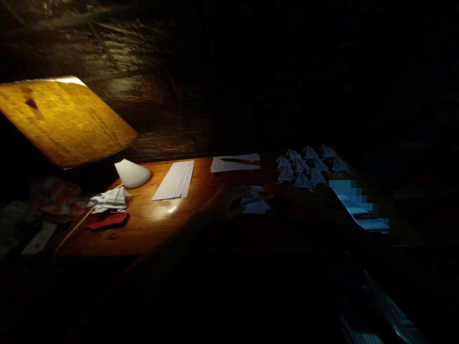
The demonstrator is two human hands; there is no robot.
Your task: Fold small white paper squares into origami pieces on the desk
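A small white piece of paper (255, 203) lies at the middle of the wooden table, between my two hands. My left hand (226, 203) is at its left edge, with curved fingers closed on the paper. From the right, my right hand (283, 204) reaches the paper's other edge, and a fingertip seems to lie across it. Deep shadow covers that hand, so its grip cannot be made out. Behind the hands, a knife with a red handle (251, 163) rests on a stack of white paper (218, 164). Long white paper strips (174, 180) lie to the left.
Several folded paper pieces (300, 165) stand in rows at the back right, near a lit screen (358, 208). At the left are a lamp with a yellow shade (68, 122) and white base (132, 174), crumpled paper (110, 199), a red object (109, 221) and a cord (73, 231).
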